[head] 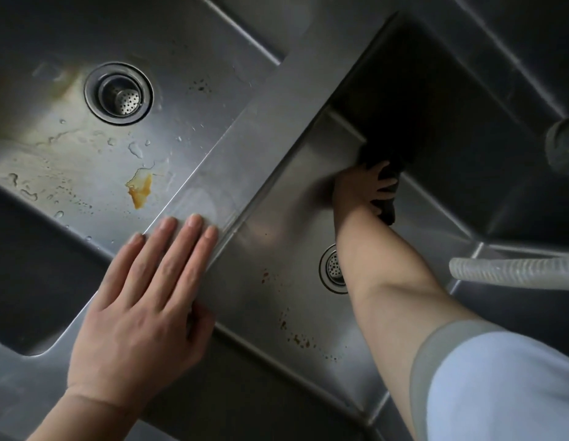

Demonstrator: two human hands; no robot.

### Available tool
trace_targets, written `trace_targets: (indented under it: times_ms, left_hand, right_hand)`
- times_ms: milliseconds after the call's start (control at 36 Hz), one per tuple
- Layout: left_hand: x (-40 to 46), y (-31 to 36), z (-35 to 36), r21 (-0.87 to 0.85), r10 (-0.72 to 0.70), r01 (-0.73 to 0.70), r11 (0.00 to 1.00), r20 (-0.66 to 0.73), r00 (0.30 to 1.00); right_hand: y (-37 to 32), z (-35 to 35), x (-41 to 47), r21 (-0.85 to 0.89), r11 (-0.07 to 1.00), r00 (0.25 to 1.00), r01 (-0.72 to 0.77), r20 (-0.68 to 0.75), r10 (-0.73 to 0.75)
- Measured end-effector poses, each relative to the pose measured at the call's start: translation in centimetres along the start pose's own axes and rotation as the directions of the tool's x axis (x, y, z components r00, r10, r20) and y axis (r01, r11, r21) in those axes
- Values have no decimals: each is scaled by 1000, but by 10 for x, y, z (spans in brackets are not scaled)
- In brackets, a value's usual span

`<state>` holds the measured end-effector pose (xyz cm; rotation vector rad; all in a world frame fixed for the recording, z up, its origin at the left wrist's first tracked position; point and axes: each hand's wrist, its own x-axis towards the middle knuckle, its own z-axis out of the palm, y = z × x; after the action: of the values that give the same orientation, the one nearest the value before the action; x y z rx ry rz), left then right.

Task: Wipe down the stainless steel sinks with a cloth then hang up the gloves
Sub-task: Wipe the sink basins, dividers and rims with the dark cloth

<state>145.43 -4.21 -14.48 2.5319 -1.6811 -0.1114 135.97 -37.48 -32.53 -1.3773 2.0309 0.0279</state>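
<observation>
Two stainless steel sinks lie below me. The left sink point(187, 74) has a round drain point(119, 93), water drops and an orange stain point(140, 189). My left hand point(143, 297) rests flat, fingers together, on the divider point(270, 122) between the basins. My right hand point(362, 186) reaches deep into the right sink point(286, 224) and presses a dark cloth point(386, 198) against its far wall. My forearm partly covers that sink's drain point(330, 268). No gloves are in view.
A clear ribbed hose point(512, 270) comes in from the right edge over the right sink. A grey tap part point(563, 144) sits at the far right. Brown specks point(300, 338) mark the right sink's floor.
</observation>
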Motion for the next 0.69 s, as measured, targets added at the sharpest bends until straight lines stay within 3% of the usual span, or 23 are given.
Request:
trace_targets:
  times_ms: [83,167,222,278,583,694]
  left_hand:
    - [0,1,-1,8,1,-1,1000,6,1000]
    - [0,1,-1,18,-3,3,1000,15,1000]
    - [0,1,0,29,-5,4,1000,19,1000]
    - [-1,1,0,38,-7,6,999,22,1000]
    - [-1,3,-4,80,-25,19,997,69,997]
    - [1,5,-5,77,-37,32,997,69,997]
  right_hand:
    - [-26,5,-7,-38,990,982,-136,-141,129]
    - [-22,17,-8,-209,974,992,85,-71,-102]
    - [-26,27,-13,-307,897,947,317,43,-320]
    - [-42,33,-16,-298,839,891,454,149,-429]
    - [-28,32,-9,-224,789,820,572,171,-546]
    - [29,50,-60,-271,685,736,676,201,-646]
